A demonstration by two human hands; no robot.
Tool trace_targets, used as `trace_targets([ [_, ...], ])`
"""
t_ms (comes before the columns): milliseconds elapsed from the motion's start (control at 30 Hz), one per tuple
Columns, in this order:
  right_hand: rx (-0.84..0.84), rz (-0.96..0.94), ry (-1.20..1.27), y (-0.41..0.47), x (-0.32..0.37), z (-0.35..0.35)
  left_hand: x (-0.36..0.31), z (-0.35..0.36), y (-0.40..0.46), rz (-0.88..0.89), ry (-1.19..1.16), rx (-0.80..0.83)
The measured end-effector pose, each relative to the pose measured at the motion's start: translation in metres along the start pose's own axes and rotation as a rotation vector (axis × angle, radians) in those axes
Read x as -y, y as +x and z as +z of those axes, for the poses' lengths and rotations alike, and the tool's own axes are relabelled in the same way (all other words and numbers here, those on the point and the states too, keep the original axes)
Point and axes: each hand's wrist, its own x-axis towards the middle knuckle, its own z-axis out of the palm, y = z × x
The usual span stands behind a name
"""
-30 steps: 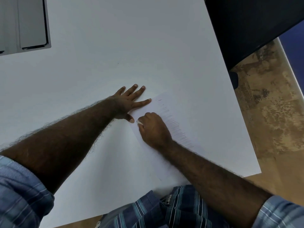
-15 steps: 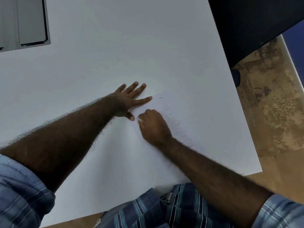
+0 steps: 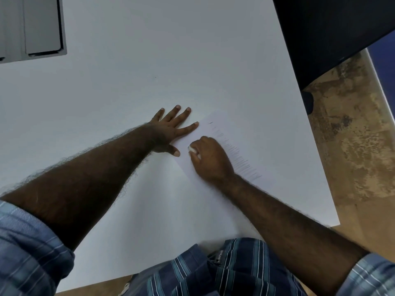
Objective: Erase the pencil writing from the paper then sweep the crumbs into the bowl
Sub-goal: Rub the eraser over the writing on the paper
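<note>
A white sheet of paper [image 3: 230, 133] lies on the white table [image 3: 149, 60], with faint pencil lines [image 3: 237, 152] running along its right part. My left hand [image 3: 171, 129] lies flat with spread fingers on the paper's left edge, holding it down. My right hand [image 3: 210, 160] is curled around a small white eraser [image 3: 192, 150], whose tip shows at the fingers and touches the paper just left of the pencil lines. No bowl is in view.
A grey flat device [image 3: 32, 26] lies at the table's far left corner. A dark object [image 3: 333, 30] stands past the table's right edge, above a worn brown floor [image 3: 352, 146]. The table's near edge is at my lap.
My right hand with the eraser has shifted slightly back and forth over the paper near my left thumb. My left hand has stayed pressed on the sheet.
</note>
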Motion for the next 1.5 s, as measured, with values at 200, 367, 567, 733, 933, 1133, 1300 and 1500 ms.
trace_targets([
  [200, -0.132, 0.020, -0.088, 0.028, -0.038, -0.016, -0.001, 0.001, 0.001, 0.000, -0.010, 0.001],
  [367, -0.230, 0.207, -0.093, 0.034, -0.045, -0.021, 0.000, 0.001, 0.001, -0.001, -0.010, 0.001],
  [567, 0.044, -0.175, -0.095, -0.015, 0.008, 0.010, 0.000, 0.000, 0.000, 0.006, -0.005, 0.008],
  [733, -0.152, 0.054, -0.089, 0.028, -0.042, -0.011, 0.000, 0.002, 0.001, 0.000, -0.011, -0.003],
  [933, -0.165, 0.315, 0.016, 0.034, -0.043, -0.020, -0.002, -0.002, 0.000, -0.001, -0.022, 0.000],
  [1133, -0.122, 0.291, 0.096, -0.001, -0.029, -0.012, -0.009, -0.004, -0.009, -0.024, -0.092, -0.091],
  [1300, -0.138, 0.354, 0.159, 0.002, -0.031, -0.012, -0.045, 0.035, -0.035, -0.244, -0.362, -0.518],
  [1500, -0.137, 0.360, 0.156, 0.002, -0.034, -0.011, -0.105, 0.093, -0.053, -0.407, -0.485, -0.559],
])
